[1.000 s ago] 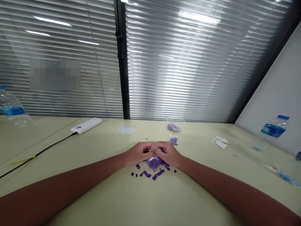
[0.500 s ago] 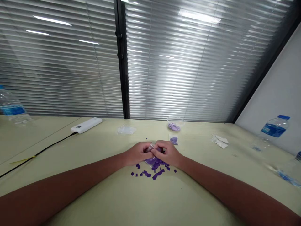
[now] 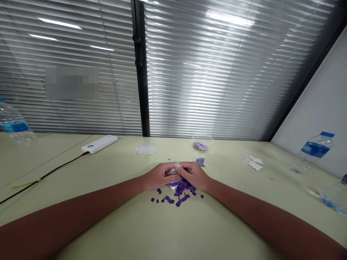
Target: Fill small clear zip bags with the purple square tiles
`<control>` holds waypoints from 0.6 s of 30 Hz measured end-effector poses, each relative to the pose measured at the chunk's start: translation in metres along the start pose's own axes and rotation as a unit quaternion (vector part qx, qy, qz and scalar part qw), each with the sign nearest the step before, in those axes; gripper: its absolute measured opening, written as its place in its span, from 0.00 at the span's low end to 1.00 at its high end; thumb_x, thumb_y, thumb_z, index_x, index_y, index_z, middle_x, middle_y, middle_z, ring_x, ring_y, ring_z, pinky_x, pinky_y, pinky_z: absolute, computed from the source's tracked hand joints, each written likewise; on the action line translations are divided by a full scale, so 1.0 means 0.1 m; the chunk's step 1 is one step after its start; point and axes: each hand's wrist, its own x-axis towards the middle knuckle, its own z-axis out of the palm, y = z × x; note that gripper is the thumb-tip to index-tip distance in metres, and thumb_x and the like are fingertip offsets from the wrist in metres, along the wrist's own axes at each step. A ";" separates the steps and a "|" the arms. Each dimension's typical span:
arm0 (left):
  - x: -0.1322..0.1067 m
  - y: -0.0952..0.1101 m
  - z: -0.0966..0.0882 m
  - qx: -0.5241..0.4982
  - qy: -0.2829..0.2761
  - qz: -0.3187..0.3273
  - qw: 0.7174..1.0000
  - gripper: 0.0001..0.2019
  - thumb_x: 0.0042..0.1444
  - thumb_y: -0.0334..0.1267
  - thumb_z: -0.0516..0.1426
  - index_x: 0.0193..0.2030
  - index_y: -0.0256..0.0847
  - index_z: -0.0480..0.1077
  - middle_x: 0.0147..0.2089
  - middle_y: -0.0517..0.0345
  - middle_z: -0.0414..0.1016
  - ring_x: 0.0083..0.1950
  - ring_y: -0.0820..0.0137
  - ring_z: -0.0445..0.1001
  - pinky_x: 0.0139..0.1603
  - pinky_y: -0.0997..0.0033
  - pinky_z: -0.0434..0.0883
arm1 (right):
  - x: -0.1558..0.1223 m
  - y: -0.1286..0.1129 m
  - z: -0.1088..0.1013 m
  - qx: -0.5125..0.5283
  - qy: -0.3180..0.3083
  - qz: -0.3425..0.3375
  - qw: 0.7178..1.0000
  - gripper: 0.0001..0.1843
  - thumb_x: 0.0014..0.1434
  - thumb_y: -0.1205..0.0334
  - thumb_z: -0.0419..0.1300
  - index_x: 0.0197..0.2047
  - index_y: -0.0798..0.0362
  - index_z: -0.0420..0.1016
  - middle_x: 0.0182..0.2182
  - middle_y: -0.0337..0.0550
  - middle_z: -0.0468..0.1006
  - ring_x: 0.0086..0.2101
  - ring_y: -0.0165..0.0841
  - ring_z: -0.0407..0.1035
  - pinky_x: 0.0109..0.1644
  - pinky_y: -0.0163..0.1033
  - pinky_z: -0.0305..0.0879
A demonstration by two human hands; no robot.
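Item one: the left hand and the right hand, set close together over the pale laminate table, both curled nearly shut, with their fingertips pinching a clear plastic bag between them. The fingers covered much of the film, but the grip appeared to be on the bag's upper edge. That pinch held the top of the bag up and gathered, while its lower end lay on purple squares heaped directly beneath the hands. More of them were strewn just in front, nearer the body.

Item two: a round clear plastic tub near the far edge, directly ahead of the hands, holding a shallow layer of lilac pieces.

Item three: a small clear packet just in front of the tub, with purple pieces inside.

Also listed: a flat clear bag, white paper scraps, a white power bank with its black cable, and water bottles standing towards the right.
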 end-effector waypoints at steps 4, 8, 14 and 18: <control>-0.01 0.00 -0.02 0.007 0.010 0.002 1.000 0.20 0.64 0.55 0.60 0.51 0.40 0.75 0.43 0.55 0.77 0.44 0.60 0.74 0.43 0.67 0.72 | 0.02 0.04 -0.01 0.025 0.014 0.025 0.999 0.26 0.71 0.40 0.57 0.31 0.53 0.75 0.26 0.37 0.72 0.28 0.31 0.62 0.32 0.35 0.58; -0.02 -0.01 -0.04 0.009 -0.002 0.011 1.000 0.20 0.66 0.56 0.59 0.53 0.41 0.73 0.47 0.54 0.78 0.47 0.60 0.75 0.47 0.65 0.73 | 0.05 0.09 -0.02 0.051 0.025 0.037 0.998 0.27 0.70 0.39 0.58 0.31 0.53 0.75 0.25 0.36 0.71 0.28 0.30 0.62 0.33 0.35 0.58; -0.02 -0.03 0.00 0.057 -0.003 0.002 0.998 0.22 0.63 0.56 0.63 0.54 0.41 0.74 0.48 0.52 0.80 0.47 0.58 0.78 0.46 0.64 0.74 | 0.06 0.09 -0.03 0.062 0.030 0.046 0.997 0.26 0.70 0.41 0.58 0.30 0.53 0.73 0.25 0.34 0.68 0.27 0.29 0.61 0.32 0.35 0.57; -0.02 -0.02 0.02 0.091 -0.003 0.020 0.996 0.21 0.62 0.50 0.65 0.57 0.43 0.75 0.50 0.53 0.82 0.47 0.58 0.79 0.45 0.65 0.75 | 0.02 0.03 -0.02 0.012 0.013 0.020 1.000 0.24 0.72 0.42 0.57 0.31 0.53 0.74 0.27 0.36 0.72 0.27 0.30 0.62 0.32 0.35 0.57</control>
